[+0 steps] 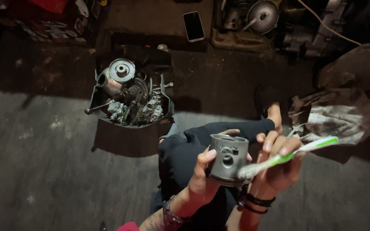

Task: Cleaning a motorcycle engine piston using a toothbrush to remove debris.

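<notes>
My left hand (pixel 202 177) grips a grey metal piston (pixel 228 159), held upright with its pin hole facing me. My right hand (pixel 279 164) holds a white and green toothbrush (pixel 292 155). Its bristle end touches the lower right edge of the piston, and its handle points up to the right. Both hands hover over my dark-trousered leg (pixel 202 141). Dark bands circle both wrists.
A black tub (pixel 103 117) packed with several metal engine parts and gears stands on the floor to the upper left. A phone (pixel 193 26) lies at the top. A dirty rag (pixel 335 113) rests at the right, and engine parts (pixel 253 17) sit at the top right.
</notes>
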